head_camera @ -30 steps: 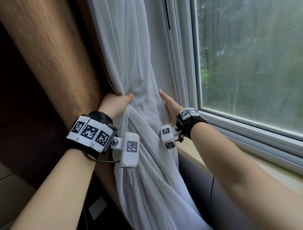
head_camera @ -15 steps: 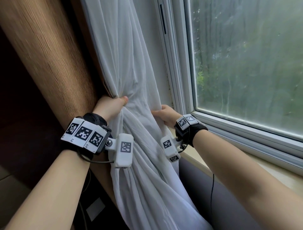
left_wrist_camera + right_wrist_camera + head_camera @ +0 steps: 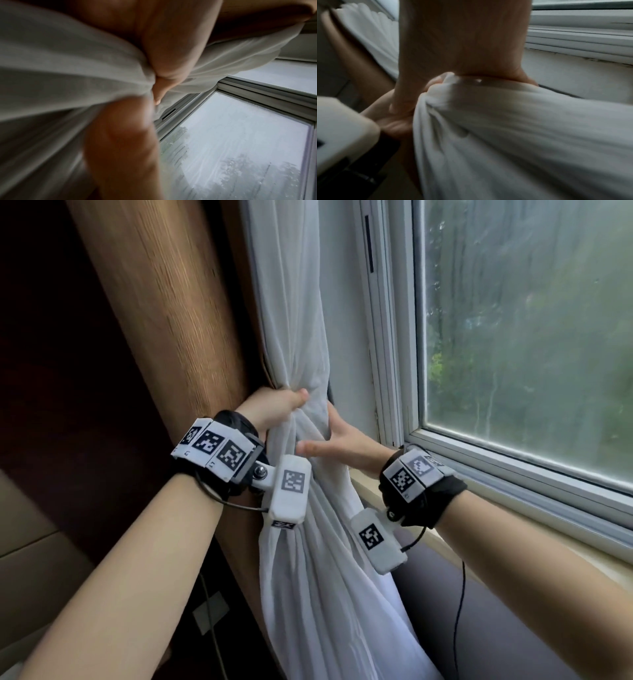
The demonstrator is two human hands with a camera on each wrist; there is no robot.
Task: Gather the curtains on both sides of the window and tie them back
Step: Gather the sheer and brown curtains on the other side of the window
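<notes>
A white sheer curtain (image 3: 308, 577) hangs at the left edge of the window, bunched into a bundle at waist height. My left hand (image 3: 281, 405) grips the bunch from the left, fingers closed on the cloth; the left wrist view shows the left hand (image 3: 154, 88) pinching folds of the curtain (image 3: 68, 67). Just below and to the right, my right hand (image 3: 325, 436) wraps the same bundle, thumb straight across the front and fingers round the back. In the right wrist view the right hand (image 3: 453, 60) meets the curtain (image 3: 522, 135). No tie-back is in view.
A thick brown curtain (image 3: 164, 320) hangs directly left of the white one, against my left wrist. The white window frame (image 3: 394, 371) and wet pane (image 3: 531, 337) are to the right. A beige sill (image 3: 582, 553) runs under my right forearm, with a grey surface (image 3: 428, 594) below.
My right hand has come left from the curtain's window-side edge to the bunch beside my left hand, narrowing the bundle. My left hand has kept its grip.
</notes>
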